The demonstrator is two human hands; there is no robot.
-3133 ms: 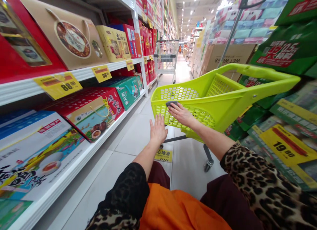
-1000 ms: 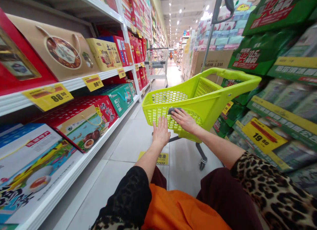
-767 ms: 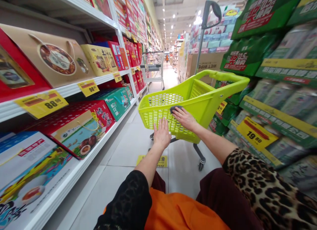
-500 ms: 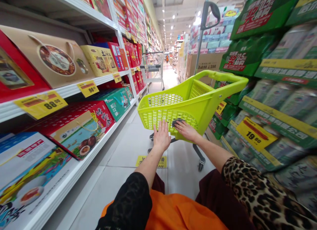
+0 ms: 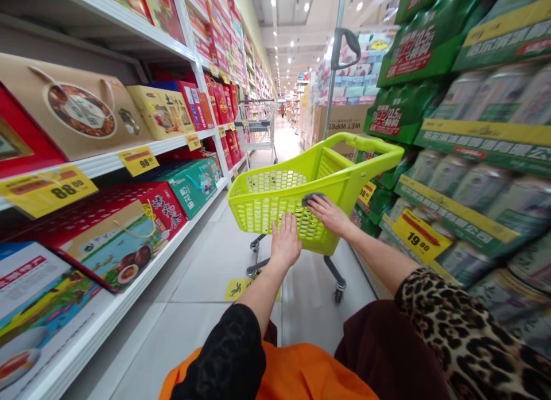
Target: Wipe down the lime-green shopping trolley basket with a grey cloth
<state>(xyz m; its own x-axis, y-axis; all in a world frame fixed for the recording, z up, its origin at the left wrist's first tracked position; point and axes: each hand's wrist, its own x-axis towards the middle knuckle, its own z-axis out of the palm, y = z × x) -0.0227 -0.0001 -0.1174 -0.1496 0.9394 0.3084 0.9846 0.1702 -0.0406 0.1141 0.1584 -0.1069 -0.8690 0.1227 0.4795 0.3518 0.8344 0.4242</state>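
Observation:
A lime-green plastic shopping cart on wheels stands in the aisle in front of me. My left hand lies flat and open against its near mesh wall. My right hand presses a small dark grey cloth against the cart's near rim, fingers stretched over it. Both sleeves are leopard print, and an orange garment covers my lap.
Shelves of gift boxes with yellow price tags run along the left. Stacked green drink packs line the right. A metal trolley stands farther down the aisle. A yellow wet-floor sticker lies on the pale tiles.
My right hand with the cloth slid down the cart's near wall and back up to the rim. The cart and my view shifted slightly left; my left hand stayed flat on the mesh.

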